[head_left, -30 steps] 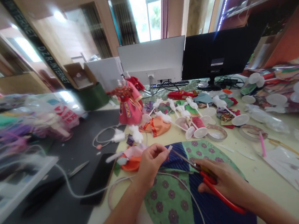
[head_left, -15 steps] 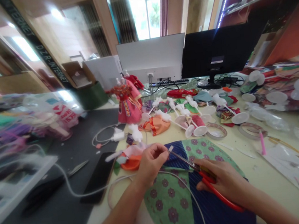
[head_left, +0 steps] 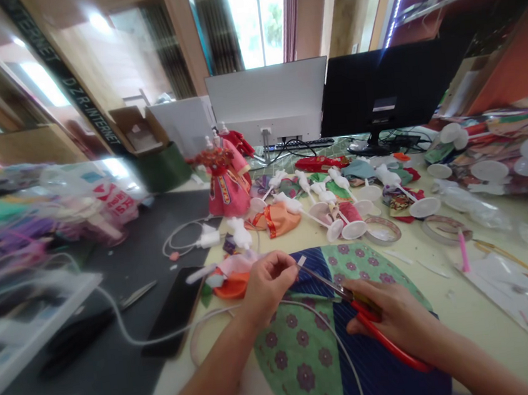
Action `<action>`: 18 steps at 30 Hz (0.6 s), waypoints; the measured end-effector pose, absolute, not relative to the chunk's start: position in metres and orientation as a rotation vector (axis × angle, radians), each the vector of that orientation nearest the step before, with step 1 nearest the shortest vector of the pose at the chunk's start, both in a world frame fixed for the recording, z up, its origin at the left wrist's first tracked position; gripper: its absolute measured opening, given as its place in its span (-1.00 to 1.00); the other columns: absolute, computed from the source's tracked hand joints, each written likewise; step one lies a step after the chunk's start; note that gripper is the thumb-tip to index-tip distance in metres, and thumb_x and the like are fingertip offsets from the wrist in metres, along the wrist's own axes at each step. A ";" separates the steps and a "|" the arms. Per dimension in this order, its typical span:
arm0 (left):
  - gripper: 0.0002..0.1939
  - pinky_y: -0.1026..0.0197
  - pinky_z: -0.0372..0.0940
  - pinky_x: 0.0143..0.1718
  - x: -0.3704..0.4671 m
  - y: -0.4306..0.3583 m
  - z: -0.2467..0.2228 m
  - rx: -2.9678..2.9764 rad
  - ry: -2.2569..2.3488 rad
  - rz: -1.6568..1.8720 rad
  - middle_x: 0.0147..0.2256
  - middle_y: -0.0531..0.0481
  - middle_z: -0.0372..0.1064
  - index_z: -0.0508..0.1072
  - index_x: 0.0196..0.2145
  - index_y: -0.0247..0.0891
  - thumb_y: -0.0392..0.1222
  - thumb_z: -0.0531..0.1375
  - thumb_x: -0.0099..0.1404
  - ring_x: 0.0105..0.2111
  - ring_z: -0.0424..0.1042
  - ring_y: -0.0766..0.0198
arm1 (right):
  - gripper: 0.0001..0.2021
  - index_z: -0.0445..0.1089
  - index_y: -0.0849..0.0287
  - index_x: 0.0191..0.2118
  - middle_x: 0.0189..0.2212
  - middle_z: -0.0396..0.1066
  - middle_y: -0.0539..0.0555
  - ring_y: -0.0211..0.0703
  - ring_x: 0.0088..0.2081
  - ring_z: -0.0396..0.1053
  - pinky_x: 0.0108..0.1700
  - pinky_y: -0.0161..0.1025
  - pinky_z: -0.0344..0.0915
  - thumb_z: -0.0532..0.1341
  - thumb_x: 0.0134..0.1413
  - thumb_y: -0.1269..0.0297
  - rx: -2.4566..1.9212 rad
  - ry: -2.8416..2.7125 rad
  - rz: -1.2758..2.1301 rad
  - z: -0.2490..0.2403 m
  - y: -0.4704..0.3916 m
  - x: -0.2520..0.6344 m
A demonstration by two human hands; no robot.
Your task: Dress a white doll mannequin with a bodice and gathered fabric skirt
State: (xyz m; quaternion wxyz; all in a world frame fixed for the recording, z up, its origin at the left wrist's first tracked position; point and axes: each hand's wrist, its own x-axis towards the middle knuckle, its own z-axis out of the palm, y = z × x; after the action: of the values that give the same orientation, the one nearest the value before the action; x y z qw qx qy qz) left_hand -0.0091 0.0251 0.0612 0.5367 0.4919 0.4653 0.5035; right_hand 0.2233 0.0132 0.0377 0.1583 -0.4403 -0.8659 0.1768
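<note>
My right hand grips a pair of red-handled scissors, blades pointing up and left. Their tips reach a small white strip at the fingertips of my left hand, which is pinched closed on it. Too little of the strip shows to tell its kind. Under both hands lies a rounded cloth piece with green floral and navy panels. A white cable runs across it. An orange and pink doll garment is just left of my left hand.
White doll mannequins with small garments lie across the table's back, before two monitors. Dressed mannequins stand left of them. A phone, black-handled scissors and a power strip lie left; tape rolls lie right.
</note>
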 end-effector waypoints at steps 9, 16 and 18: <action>-0.90 0.38 0.10 -0.46 -0.009 0.025 0.062 1.178 1.112 1.197 -0.54 0.10 0.26 0.36 -0.46 -0.32 -0.24 0.21 0.07 -0.51 0.21 0.43 | -0.57 0.29 0.11 -0.01 -0.40 0.47 0.05 -0.12 -0.44 0.39 -0.41 -0.27 0.24 0.25 0.00 0.08 -1.279 -2.498 0.500 0.042 0.011 0.224; -0.88 0.38 0.10 -0.46 -0.011 0.024 0.062 1.206 1.095 1.191 -0.53 0.11 0.25 0.36 -0.46 -0.32 -0.21 0.22 0.09 -0.51 0.19 0.44 | -0.56 0.28 0.10 0.00 -0.36 0.49 0.06 -0.13 -0.44 0.41 -0.41 -0.27 0.25 0.26 0.00 0.08 -1.240 -2.492 0.412 0.037 0.010 0.225; -0.87 0.38 0.09 -0.47 -0.012 0.024 0.062 1.220 1.106 1.184 -0.52 0.11 0.23 0.36 -0.45 -0.31 -0.20 0.22 0.09 -0.51 0.18 0.44 | -0.56 0.27 0.11 0.00 -0.36 0.48 0.07 -0.12 -0.43 0.41 -0.41 -0.27 0.26 0.25 0.01 0.08 -1.222 -2.495 0.367 0.036 0.011 0.225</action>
State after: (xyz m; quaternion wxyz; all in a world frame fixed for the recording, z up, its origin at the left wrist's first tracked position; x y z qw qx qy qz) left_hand -0.0119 0.0236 0.0617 0.5282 0.5108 0.4628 0.4958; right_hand 0.2252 0.0107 0.0365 0.1687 -0.4297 -0.8776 0.1292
